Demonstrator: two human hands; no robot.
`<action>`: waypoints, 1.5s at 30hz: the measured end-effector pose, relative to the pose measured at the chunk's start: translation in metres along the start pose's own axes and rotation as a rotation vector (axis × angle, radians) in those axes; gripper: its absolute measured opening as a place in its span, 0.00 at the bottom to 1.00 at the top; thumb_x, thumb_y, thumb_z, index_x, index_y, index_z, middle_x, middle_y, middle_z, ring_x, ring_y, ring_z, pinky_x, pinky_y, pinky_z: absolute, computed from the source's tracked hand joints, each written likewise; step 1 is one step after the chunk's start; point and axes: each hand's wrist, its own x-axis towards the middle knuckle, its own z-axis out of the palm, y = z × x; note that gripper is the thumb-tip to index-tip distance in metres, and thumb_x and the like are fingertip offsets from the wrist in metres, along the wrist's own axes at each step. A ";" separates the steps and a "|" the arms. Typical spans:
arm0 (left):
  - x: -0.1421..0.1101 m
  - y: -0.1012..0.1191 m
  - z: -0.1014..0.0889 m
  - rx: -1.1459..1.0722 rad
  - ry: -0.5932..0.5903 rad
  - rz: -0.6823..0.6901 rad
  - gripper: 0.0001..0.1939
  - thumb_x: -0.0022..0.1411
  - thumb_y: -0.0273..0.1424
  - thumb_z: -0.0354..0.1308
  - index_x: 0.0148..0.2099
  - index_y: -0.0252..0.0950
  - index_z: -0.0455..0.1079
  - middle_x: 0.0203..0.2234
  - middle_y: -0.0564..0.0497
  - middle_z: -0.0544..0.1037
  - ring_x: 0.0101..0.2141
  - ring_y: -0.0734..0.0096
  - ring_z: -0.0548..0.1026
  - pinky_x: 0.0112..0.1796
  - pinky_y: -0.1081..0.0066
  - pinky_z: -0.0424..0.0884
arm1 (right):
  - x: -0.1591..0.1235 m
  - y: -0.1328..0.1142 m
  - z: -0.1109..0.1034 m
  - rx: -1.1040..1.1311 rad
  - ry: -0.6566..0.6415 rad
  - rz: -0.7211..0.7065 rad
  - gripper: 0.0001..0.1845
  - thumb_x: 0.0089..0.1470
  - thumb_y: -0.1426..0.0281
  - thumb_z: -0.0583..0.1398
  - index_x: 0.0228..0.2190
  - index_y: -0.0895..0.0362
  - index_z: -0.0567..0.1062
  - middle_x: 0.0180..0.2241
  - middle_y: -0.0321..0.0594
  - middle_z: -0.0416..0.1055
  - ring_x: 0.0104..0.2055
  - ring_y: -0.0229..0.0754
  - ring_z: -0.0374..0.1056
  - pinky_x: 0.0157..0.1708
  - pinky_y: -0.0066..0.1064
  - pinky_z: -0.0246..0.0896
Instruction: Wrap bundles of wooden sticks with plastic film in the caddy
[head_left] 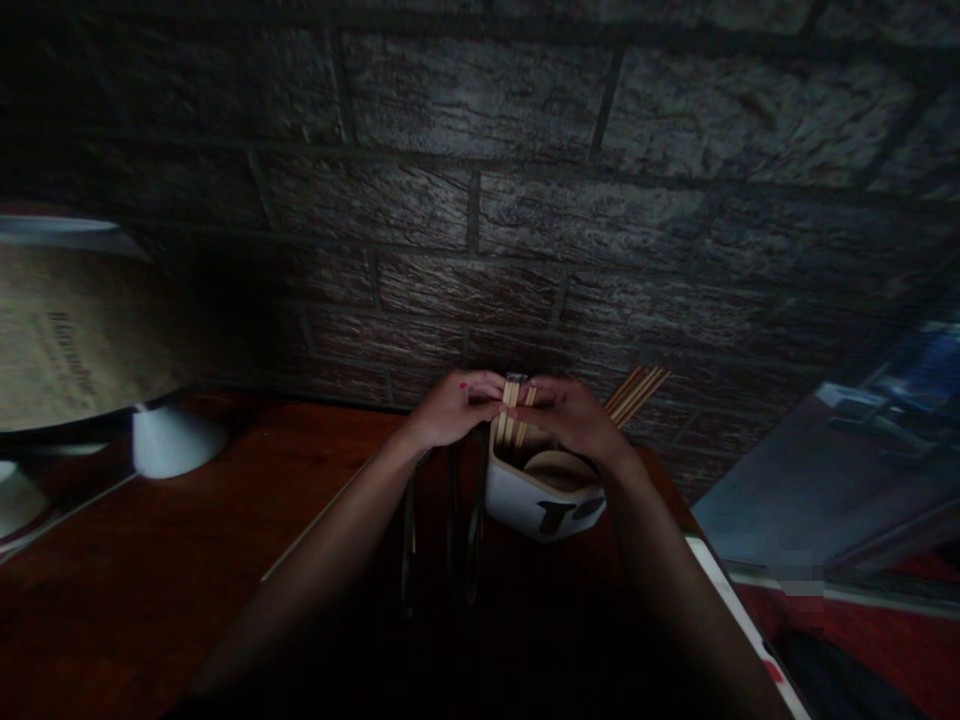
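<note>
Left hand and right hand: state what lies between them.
In the head view, pale sticks stand between the left hand and the right hand, reaching down into the white holder.

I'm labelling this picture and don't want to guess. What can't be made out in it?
All in the head view:
- Pale wooden sticks between the person's hands: lower ends hidden inside the white container with dark lettering.
- That container's right end: hidden by the right forearm.
- Dark slender objects beside it: shadow obscures what they are.
- Large tan rounded object: cut off by the left edge; its small print is blurred.
</note>
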 end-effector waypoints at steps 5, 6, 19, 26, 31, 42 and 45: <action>0.000 0.000 -0.001 0.025 0.014 -0.012 0.08 0.55 0.23 0.61 0.40 0.32 0.74 0.32 0.50 0.81 0.34 0.72 0.78 0.36 0.74 0.70 | 0.000 -0.001 -0.001 -0.083 -0.003 -0.012 0.14 0.50 0.58 0.64 0.32 0.56 0.79 0.26 0.36 0.76 0.28 0.38 0.68 0.28 0.27 0.60; 0.000 0.000 -0.001 0.025 0.014 -0.015 0.08 0.55 0.23 0.61 0.40 0.32 0.73 0.32 0.50 0.81 0.34 0.72 0.78 0.35 0.74 0.70 | 0.000 0.000 -0.001 -0.097 -0.006 -0.013 0.14 0.51 0.57 0.64 0.32 0.56 0.79 0.26 0.36 0.75 0.27 0.37 0.67 0.27 0.27 0.59; -0.002 -0.001 -0.002 0.089 0.028 -0.054 0.08 0.55 0.23 0.61 0.40 0.32 0.73 0.31 0.49 0.82 0.33 0.71 0.79 0.36 0.74 0.70 | -0.001 -0.005 -0.001 -0.009 -0.063 0.027 0.15 0.50 0.57 0.64 0.34 0.55 0.77 0.28 0.36 0.76 0.28 0.38 0.67 0.27 0.27 0.58; -0.001 -0.001 -0.002 0.091 0.021 -0.050 0.08 0.55 0.24 0.62 0.40 0.32 0.73 0.32 0.48 0.82 0.34 0.70 0.80 0.36 0.73 0.71 | 0.000 -0.003 0.000 -0.103 -0.017 0.004 0.13 0.51 0.59 0.64 0.31 0.56 0.77 0.28 0.36 0.75 0.29 0.39 0.68 0.30 0.28 0.60; -0.001 0.000 -0.003 0.078 0.025 -0.061 0.08 0.55 0.24 0.62 0.39 0.32 0.73 0.31 0.49 0.82 0.34 0.71 0.79 0.36 0.73 0.71 | -0.001 -0.003 0.000 -0.069 -0.012 -0.008 0.14 0.50 0.59 0.65 0.34 0.56 0.78 0.27 0.36 0.76 0.28 0.39 0.69 0.29 0.28 0.60; -0.002 -0.002 -0.004 0.060 -0.003 -0.079 0.07 0.54 0.28 0.64 0.37 0.31 0.73 0.33 0.47 0.81 0.36 0.68 0.79 0.41 0.68 0.73 | -0.002 -0.004 -0.001 -0.063 -0.033 0.024 0.15 0.51 0.57 0.64 0.35 0.55 0.77 0.29 0.36 0.77 0.30 0.40 0.71 0.31 0.29 0.63; -0.002 -0.001 -0.004 0.064 -0.003 -0.078 0.07 0.54 0.27 0.63 0.37 0.31 0.73 0.33 0.47 0.81 0.36 0.68 0.79 0.41 0.68 0.73 | -0.002 -0.004 -0.001 -0.059 -0.010 0.022 0.14 0.50 0.57 0.65 0.34 0.54 0.78 0.28 0.36 0.77 0.29 0.40 0.70 0.29 0.29 0.62</action>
